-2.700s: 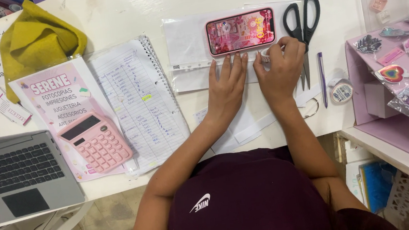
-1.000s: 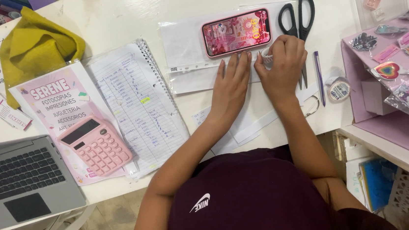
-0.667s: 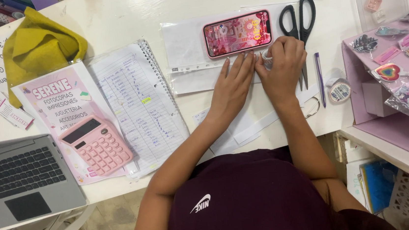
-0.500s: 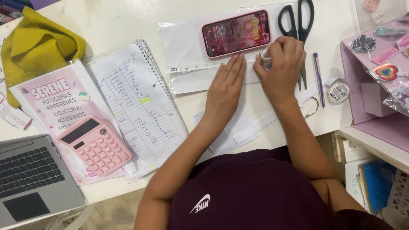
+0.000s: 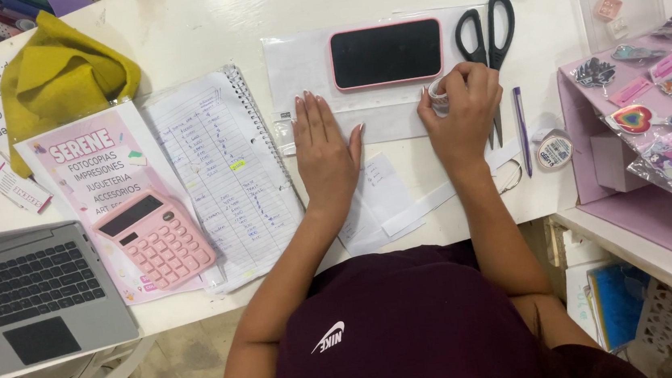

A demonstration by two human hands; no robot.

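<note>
A: Since the earlier frame the phone [image 5: 386,53] screen went dark, it was lit pink before. Left hand [image 5: 326,151] slid a bit leftward and down, now flat on the clear plastic sleeve [image 5: 301,70].

B: Fingers?

A: Spread narrow, palm down, gripping nothing. Reads as pinning the sleeve and the paper sheet under it so they don't shift.

B: Right hand [image 5: 465,109]?

A: Curled on a small roll of clear tape [image 5: 439,96], pinched at the fingertips, right at the sleeve's right edge, just below the phone. Held low to the desk [image 5: 176,25], looks like the tape end is being worked at that edge. Can't tell if tape is actually stuck down yet.

B: Phone on the sleeve?

A: Yes, lying on its upper part, probably a weight too. Black scissors [image 5: 487,42] just beside the right hand, touching distance, handles away from the person. Purple pen [image 5: 522,128] beside those, second tape roll [image 5: 554,148] near the desk edge.

B: Left side?

A: Spiral notebook [image 5: 221,175] next to the left hand, pink calculator [image 5: 159,238] on a pink flyer [image 5: 96,177], laptop [image 5: 33,292] at the corner, yellow cloth [image 5: 59,79] up top. Sticker display [image 5: 660,96] far right. Loose paper strips [image 5: 427,205] under the wrists.
</note>
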